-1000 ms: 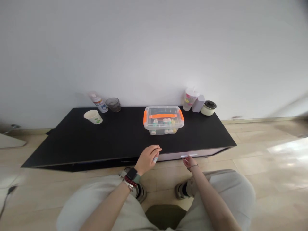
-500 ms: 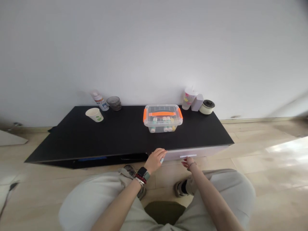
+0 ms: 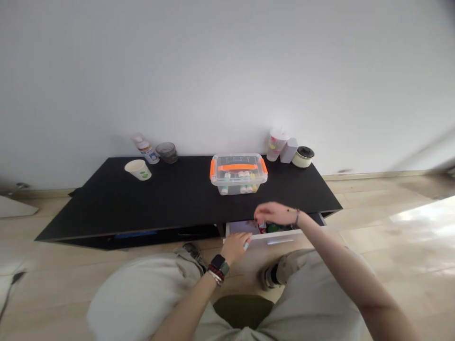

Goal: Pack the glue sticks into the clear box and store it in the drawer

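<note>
Under the black desk (image 3: 106, 203), the open drawer (image 3: 273, 240) lies just right of my left fingers (image 3: 239, 245), closed on a small tube (image 3: 246, 246) pointing toward it, while my right fingers (image 3: 258, 214) dip over it, their hold hidden.

**Worn kit: wrists, legs, feet**
Left wrist (image 3: 216, 271): black smartwatch (image 3: 219, 264) on a grey-green strap, plus red beaded band (image 3: 216, 272) and silver bracelet (image 3: 213, 278). Right wrist (image 3: 296, 217): thin dark bracelet (image 3: 297, 216). Baggy beige trousers (image 3: 142, 289), olive fabric (image 3: 243, 310) between my knees, dark sock (image 3: 274, 274), grey sneaker (image 3: 266, 280).
</note>
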### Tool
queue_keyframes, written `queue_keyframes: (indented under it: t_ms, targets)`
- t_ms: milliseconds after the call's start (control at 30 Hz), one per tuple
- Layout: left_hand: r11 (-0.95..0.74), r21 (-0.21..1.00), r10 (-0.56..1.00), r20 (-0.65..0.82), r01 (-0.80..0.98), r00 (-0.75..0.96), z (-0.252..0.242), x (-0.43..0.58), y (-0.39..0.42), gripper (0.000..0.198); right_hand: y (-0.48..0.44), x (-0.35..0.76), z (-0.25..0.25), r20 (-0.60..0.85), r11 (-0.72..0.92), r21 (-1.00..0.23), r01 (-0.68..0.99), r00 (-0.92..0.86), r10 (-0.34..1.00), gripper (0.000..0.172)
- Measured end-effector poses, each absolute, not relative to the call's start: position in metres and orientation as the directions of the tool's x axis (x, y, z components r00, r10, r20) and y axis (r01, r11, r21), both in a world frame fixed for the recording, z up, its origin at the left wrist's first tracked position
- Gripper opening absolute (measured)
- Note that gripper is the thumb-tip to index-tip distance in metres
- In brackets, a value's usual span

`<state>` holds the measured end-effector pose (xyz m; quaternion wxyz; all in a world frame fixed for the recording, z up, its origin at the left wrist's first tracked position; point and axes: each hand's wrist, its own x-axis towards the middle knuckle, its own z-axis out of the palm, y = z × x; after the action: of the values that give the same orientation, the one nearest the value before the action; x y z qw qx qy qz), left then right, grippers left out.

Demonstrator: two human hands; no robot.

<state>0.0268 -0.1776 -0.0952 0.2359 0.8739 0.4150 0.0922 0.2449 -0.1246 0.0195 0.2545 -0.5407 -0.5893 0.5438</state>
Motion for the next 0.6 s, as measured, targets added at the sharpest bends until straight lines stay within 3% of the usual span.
queue_keyframes:
  t_ms: [100,167,233,333,600]
  targets:
    - [-0.517,0.5,0.781,-0.058,0.695,0.622,-0.092,0.026,-0.186,0.034,-0.069,0.23,0.075,0.094,0.266,-0.797,0.543,-0.324,0.941,0.018]
    - [-0.497,0.508,0.785,-0.081,0.703,0.614,-0.09,0.025,-0.191,0.034,-0.033,0.213,0.097,0.261,0.384,-0.62,0.685,-0.281,0.924,0.023]
    - [-0.477,0.519,0.787,-0.106,0.709,0.607,-0.09,0.024,-0.197,0.034,-0.004,0.195,0.103,0.238,0.373,-0.423,0.826,-0.296,0.925,0.032]
    - [-0.462,0.534,0.787,-0.121,0.708,0.605,-0.092,0.023,-0.206,0.033,0.022,0.175,0.095,0.066,0.342,-0.171,0.924,-0.335,0.94,0.042]
    - [-0.434,0.566,0.796,-0.123,0.701,0.593,-0.093,0.022,-0.235,0.028,0.028,0.162,0.089,-0.057,0.36,-0.028,0.933,-0.361,0.931,0.035]
